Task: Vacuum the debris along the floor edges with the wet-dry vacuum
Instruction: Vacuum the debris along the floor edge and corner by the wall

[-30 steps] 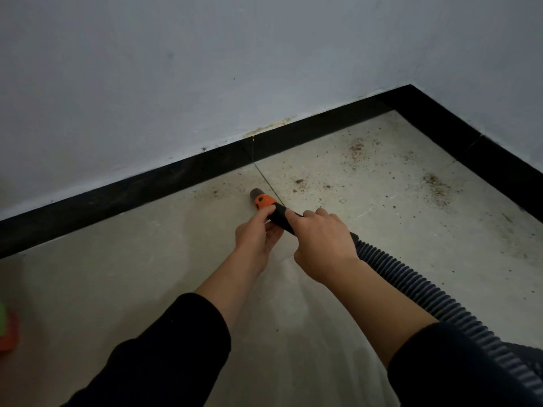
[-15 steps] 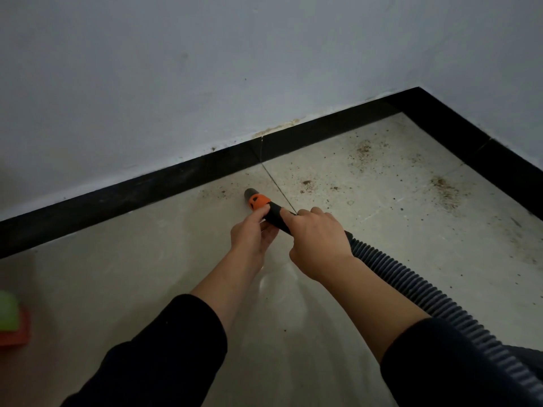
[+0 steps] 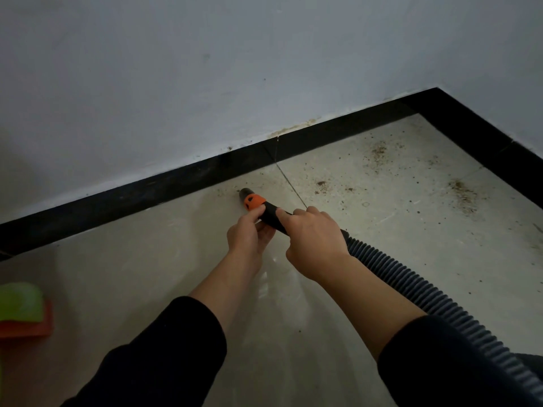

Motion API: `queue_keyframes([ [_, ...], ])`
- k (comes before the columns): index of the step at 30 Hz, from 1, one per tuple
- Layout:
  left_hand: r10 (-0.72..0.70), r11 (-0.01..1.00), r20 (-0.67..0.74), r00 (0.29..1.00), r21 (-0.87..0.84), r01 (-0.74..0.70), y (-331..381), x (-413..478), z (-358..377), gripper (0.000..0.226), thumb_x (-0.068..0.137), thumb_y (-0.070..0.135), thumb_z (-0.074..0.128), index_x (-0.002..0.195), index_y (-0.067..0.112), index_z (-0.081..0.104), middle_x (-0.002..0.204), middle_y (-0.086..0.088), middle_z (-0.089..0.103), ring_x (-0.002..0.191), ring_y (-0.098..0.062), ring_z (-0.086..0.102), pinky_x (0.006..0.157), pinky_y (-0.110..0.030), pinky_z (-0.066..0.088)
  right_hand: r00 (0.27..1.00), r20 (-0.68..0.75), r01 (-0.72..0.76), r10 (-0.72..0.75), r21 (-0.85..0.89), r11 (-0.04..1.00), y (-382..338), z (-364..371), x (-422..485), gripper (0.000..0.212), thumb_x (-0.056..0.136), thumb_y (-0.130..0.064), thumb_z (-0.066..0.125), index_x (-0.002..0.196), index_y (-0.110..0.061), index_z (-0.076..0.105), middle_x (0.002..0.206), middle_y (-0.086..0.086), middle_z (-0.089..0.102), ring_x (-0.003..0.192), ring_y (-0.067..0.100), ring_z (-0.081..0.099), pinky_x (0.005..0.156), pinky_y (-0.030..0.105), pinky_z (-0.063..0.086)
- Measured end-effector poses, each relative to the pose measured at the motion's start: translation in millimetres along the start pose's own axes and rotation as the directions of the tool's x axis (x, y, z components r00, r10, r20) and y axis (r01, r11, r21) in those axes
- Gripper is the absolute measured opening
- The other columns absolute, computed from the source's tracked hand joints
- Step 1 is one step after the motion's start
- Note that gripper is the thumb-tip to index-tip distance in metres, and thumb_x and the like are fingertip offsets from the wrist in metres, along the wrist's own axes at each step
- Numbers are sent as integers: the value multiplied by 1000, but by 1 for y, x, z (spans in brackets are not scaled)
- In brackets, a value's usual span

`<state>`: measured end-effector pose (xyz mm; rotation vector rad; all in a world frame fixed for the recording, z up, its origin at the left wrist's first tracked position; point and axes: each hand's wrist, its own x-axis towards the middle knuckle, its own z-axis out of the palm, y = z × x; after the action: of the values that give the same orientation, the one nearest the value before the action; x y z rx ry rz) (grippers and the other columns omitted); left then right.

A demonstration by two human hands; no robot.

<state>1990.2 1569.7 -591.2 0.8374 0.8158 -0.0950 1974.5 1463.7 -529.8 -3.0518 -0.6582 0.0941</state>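
Here I see a pale wall [image 3: 176,83], tiled floor [image 3: 132,274] and black skirting [image 3: 147,195]. Right hand [image 3: 314,242] grips the ribbed hose [image 3: 411,283]; left hand [image 3: 249,233] pinches its orange-collared nozzle [image 3: 249,198] near the skirting. Debris [image 3: 464,195] lies toward the corner.

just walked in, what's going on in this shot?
A person is vacuuming along the floor edge. The left hand pinches the vacuum nozzle just behind its orange collar. The right hand wraps around it farther back, where the ribbed hose trails off to the right. The tip sits low by the black baseboard. Brown debris lies scattered on the floor tiles toward the corner, not yet picked up. A green and orange object sits at the left edge.
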Motion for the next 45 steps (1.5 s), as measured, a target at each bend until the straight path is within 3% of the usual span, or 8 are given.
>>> queue_keyframes([
  [5,6,1000,-17,1000,-19,-7,4,0,-6,12,90,11,64,101,5,62,102,-18,69,94,-26,70,86,-33,57,1000,-1,18,-18,6,1000,-7,0,2,52,88,-12,53,137,-19,40,109,7,59,102,25,50,81,30,35],
  [13,23,997,-62,998,-69,-27,10,-3,-16,3,90,10,63,92,8,62,98,-17,70,90,-26,70,86,-34,57,999,-7,44,-44,24,999,-20,2,7,53,89,-13,53,139,-19,38,109,7,60,101,24,51,82,31,37],
  [31,50,986,-174,983,-146,-76,20,0,-32,27,88,11,63,113,2,61,92,-13,68,86,-25,69,78,-33,58,994,-4,110,-110,54,993,-40,3,16,59,89,-11,51,144,-21,34,106,5,60,97,23,51,76,30,34],
  [38,76,983,-202,976,-146,-107,27,5,-34,24,87,11,63,110,3,62,95,-14,68,88,-26,69,72,-31,57,993,-4,116,-116,45,992,-49,1,25,52,90,-11,49,141,-19,38,106,6,60,99,24,51,76,30,32],
  [45,65,983,-210,976,-157,-99,33,10,-32,18,86,10,64,103,4,63,94,-14,68,87,-26,68,68,-30,55,996,11,87,-87,15,996,-59,-1,29,46,91,-13,51,136,-15,42,109,9,60,102,25,51,84,33,38],
])
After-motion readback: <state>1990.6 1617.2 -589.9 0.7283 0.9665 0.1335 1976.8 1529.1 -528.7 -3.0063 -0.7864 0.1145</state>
